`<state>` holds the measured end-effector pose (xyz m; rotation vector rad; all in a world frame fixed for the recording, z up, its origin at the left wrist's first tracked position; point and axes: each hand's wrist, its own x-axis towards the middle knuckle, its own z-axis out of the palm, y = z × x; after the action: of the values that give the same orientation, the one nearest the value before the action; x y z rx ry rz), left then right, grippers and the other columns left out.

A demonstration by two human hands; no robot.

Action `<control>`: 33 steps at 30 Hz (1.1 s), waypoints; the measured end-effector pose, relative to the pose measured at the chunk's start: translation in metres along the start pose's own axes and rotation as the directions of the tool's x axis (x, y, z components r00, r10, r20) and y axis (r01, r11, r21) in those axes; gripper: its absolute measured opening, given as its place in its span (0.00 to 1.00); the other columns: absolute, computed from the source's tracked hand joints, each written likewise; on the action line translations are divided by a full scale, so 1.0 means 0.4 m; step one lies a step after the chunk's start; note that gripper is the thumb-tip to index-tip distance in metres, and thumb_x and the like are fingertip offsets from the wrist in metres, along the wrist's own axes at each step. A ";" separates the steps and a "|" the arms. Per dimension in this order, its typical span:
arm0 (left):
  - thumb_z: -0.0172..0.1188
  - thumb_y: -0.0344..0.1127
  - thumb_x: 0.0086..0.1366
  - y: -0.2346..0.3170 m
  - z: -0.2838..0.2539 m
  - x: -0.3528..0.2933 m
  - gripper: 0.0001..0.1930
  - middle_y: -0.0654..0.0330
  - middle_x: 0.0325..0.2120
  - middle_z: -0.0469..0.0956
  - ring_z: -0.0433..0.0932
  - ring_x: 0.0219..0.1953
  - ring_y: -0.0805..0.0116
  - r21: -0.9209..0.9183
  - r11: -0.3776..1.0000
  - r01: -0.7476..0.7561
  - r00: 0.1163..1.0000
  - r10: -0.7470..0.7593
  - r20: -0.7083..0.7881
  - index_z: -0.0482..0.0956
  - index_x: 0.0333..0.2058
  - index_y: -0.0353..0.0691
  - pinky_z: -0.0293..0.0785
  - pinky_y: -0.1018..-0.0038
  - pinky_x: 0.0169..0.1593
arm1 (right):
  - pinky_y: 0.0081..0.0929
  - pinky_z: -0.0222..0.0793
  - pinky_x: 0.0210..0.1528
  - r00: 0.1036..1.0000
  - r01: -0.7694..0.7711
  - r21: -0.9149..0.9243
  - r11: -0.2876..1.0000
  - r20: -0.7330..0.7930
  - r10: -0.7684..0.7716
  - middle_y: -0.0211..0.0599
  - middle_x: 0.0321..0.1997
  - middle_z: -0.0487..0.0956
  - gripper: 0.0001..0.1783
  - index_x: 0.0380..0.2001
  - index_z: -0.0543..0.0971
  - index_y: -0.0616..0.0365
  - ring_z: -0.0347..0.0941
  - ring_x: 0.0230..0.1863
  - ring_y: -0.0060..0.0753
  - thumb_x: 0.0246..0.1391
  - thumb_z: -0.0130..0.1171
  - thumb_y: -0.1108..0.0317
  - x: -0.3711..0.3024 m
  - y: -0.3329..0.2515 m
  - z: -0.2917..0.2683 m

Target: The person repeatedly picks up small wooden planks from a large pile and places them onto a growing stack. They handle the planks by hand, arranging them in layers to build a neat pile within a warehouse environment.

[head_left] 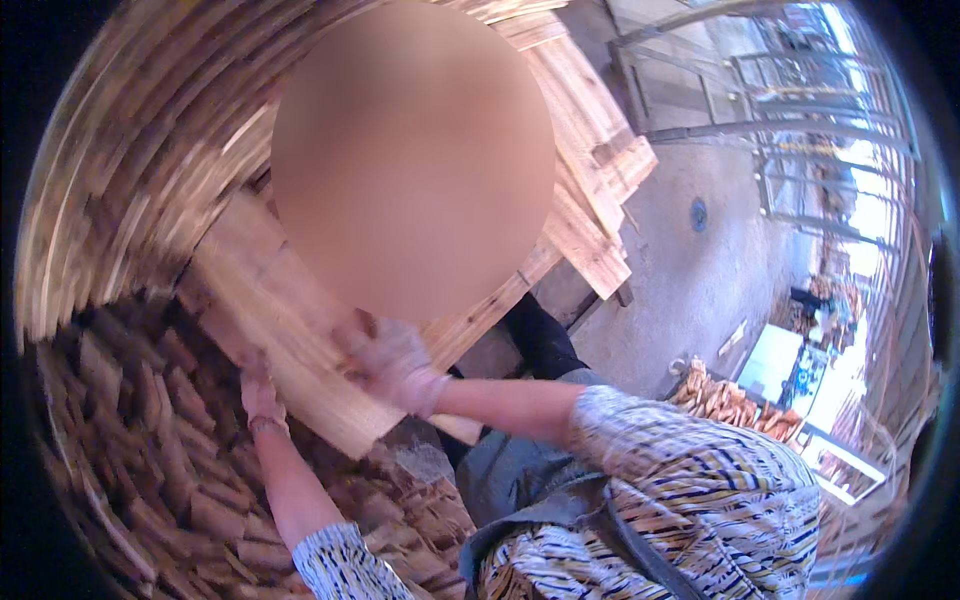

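Patterned sleeve (700, 455) nearest, 4 o'clock; pale board (290, 325) near 9 o'clock between the person's left hand (262, 393) and right hand (392, 362), fingers too blurred to tell; handling judged unfinished, planks (130, 170) stacked at 10 o'clock, remaining amount unclear.

- Right of the right hand (395, 365), grey concrete floor (680, 290) stretches out, a round bluish spot (698, 214) on it!
- Farther up and right of that hand, railed frames (700, 130) stand in a row.
- Well right of it, here's a scrap heap (735, 405), a pale flat panel (770, 358) just beside!
- A lone wood strip (733, 338) lies near, too.
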<state>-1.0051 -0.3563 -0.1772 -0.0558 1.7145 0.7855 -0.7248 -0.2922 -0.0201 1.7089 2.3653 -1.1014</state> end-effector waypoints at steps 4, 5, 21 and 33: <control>0.54 0.43 0.72 -0.023 -0.005 0.026 0.30 0.52 0.64 0.70 0.72 0.62 0.56 0.149 0.979 -0.140 0.989 0.144 -0.015 0.63 0.68 0.39 0.69 0.62 0.64 | 0.50 0.66 0.62 0.998 0.058 -0.107 0.993 0.029 -0.056 0.57 0.67 0.65 0.34 0.64 0.71 0.46 0.65 0.63 0.62 0.55 0.61 0.49 0.027 0.042 0.095; 0.55 0.42 0.71 -0.055 -0.043 0.058 0.30 0.51 0.64 0.70 0.73 0.62 0.55 0.224 0.949 -0.221 0.971 0.235 -0.038 0.64 0.68 0.38 0.70 0.62 0.63 | 0.50 0.65 0.64 0.991 0.116 -0.071 0.991 0.078 -0.110 0.56 0.68 0.65 0.37 0.66 0.69 0.47 0.65 0.64 0.61 0.55 0.60 0.46 0.023 0.070 0.071; 0.66 0.49 0.63 0.001 1.153 -0.462 0.34 0.51 0.52 0.78 0.77 0.48 0.61 0.175 0.948 -0.265 0.895 0.174 0.410 0.68 0.59 0.31 0.76 0.64 0.51 | 0.46 0.65 0.66 0.856 -0.510 -0.086 0.856 -0.142 0.497 0.62 0.65 0.69 0.64 0.73 0.52 0.58 0.66 0.66 0.60 0.42 0.72 0.36 0.185 0.906 -0.658; 0.57 0.38 0.72 -0.048 1.067 -0.411 0.16 0.53 0.43 0.79 0.78 0.43 0.63 -0.450 0.892 -0.033 0.984 0.109 0.143 0.71 0.53 0.38 0.78 0.66 0.44 | 0.50 0.59 0.68 0.888 -0.408 -0.321 0.855 -0.357 0.290 0.58 0.67 0.62 0.58 0.69 0.56 0.57 0.60 0.67 0.61 0.41 0.74 0.45 0.042 0.835 -0.547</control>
<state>-0.5842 -0.2068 -0.0771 -0.2376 1.3576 1.1966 -0.3705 -0.1081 -0.0373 2.1380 2.0824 -0.3073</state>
